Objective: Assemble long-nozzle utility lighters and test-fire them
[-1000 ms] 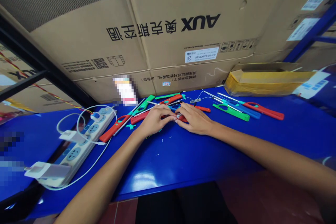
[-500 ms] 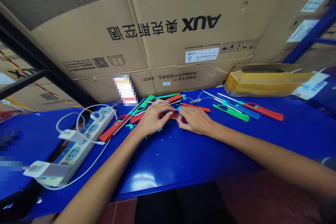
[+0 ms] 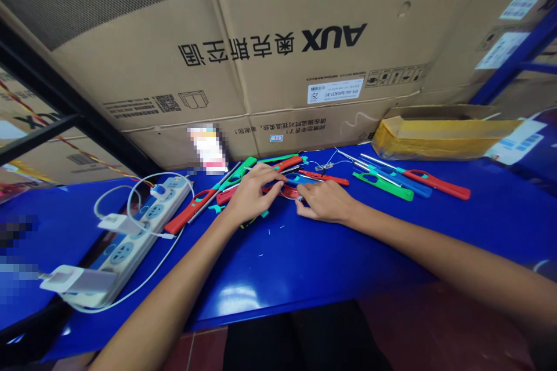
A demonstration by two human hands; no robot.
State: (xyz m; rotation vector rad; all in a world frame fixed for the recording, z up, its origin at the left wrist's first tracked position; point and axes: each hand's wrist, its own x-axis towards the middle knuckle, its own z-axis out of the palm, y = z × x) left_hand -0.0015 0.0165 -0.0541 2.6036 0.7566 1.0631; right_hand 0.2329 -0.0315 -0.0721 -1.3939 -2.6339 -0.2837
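Observation:
My left hand point(image 3: 256, 194) is closed at the thumb and index finger on a red lighter casing point(image 3: 290, 192) that lies between my hands. A thin white wire point(image 3: 290, 197) curves from the casing to the pinched fingertips of my right hand point(image 3: 325, 200). Behind the hands is a blue lighter casing point(image 3: 305, 179), and beyond it a red lighter part point(image 3: 333, 177). Beside my left wrist lie a red lighter point(image 3: 191, 211) and a green lighter part point(image 3: 244, 168). My fingers partly cover the pieces under them.
Green point(image 3: 387, 186), blue point(image 3: 415, 184) and red lighters point(image 3: 444, 184) lie at right, before a yellow open box point(image 3: 448, 139). A power strip point(image 3: 130, 243) with white cables takes up the left. A phone point(image 3: 209, 149) leans on a big carton point(image 3: 270, 6).
My right hand has shifted slightly right and down, its fingers more curled. More of the red casing and blue casing shows between the hands. My left hand has hardly moved.

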